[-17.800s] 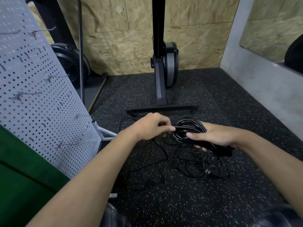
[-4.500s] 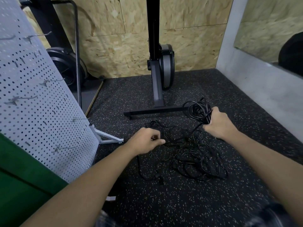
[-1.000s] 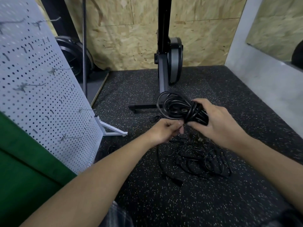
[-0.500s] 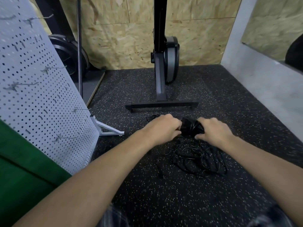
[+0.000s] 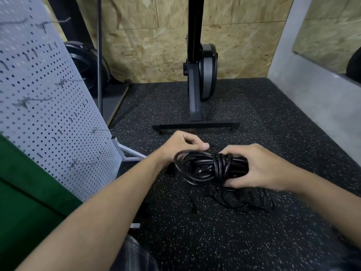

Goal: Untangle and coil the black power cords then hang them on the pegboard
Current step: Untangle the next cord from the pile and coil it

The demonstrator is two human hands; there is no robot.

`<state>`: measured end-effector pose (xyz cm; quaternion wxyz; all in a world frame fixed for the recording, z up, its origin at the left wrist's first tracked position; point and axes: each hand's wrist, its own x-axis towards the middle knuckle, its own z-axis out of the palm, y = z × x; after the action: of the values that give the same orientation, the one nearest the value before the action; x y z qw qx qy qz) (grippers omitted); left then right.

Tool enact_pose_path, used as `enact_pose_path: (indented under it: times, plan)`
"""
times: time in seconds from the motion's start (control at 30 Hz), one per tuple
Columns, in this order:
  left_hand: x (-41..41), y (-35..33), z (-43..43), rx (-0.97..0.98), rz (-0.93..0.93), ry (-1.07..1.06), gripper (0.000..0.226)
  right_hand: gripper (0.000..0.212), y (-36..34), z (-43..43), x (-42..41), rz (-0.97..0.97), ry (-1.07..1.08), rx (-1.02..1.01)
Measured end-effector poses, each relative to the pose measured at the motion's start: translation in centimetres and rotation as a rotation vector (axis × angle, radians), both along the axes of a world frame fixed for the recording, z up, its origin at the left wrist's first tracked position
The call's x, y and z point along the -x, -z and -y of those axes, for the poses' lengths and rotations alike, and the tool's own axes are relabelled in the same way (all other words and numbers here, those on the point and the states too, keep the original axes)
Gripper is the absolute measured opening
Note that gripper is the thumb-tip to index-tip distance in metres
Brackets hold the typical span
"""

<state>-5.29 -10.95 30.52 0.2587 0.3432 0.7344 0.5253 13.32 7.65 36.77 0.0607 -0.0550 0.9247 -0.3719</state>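
Lifting the coiled cord [image 5: 203, 167] clear of the tangle [image 5: 244, 199] at 5 o'clock, I am clasping its wrapped middle in my right grip [image 5: 259, 169], my left grip [image 5: 181, 145] pinching its loop; the pegboard [image 5: 48, 114] at 9 o'clock is coming next.

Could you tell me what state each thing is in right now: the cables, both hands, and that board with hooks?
coiled cord: looped into a bundle, wrapped round its middle, held above the floor.
right hand: gripping the coiled cord.
left hand: fingers curled, pinching a strand of the coiled cord.
tangled cords: loose heap on the floor.
pegboard: standing, hooks bare, no cord hung.
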Motion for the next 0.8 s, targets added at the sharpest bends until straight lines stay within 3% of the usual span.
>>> enact_pose_path:
  times: [0.07,0.17,0.3,0.4,0.47,0.67,0.8]
  plan:
    - [-0.8,0.3,-0.5,-0.038,0.132,-0.019,0.023,0.039,-0.6,0.1,0.0,-0.082,0.07,0.072]
    - [-2.4,0.2,-2.0,0.027,0.118,0.0,0.038,0.041,-0.5,-0.4,0.9,-0.227,0.237,0.209]
    - [-4.7,0.6,-4.3,0.019,0.166,0.01,0.053,0.045,1.5,-1.5,2.3,-0.27,0.488,0.024]
    - [-5.3,1.0,-4.8,0.15,0.04,-0.016,0.033,0.064,2.7,-1.8,2.9,-0.186,0.491,-0.166]
    - [-5.3,0.8,-4.8,0.228,-0.06,-0.012,0.023,0.065,3.0,-1.7,3.3,-0.149,0.492,-0.24]
    - [-4.2,0.3,-3.6,0.437,-0.399,0.033,0.021,0.054,3.3,-1.8,4.0,-0.128,0.478,-0.456]
    - [-3.9,-0.5,-2.8,0.427,-0.524,0.042,0.02,0.057,3.5,-2.7,4.0,-0.12,0.527,-0.435]
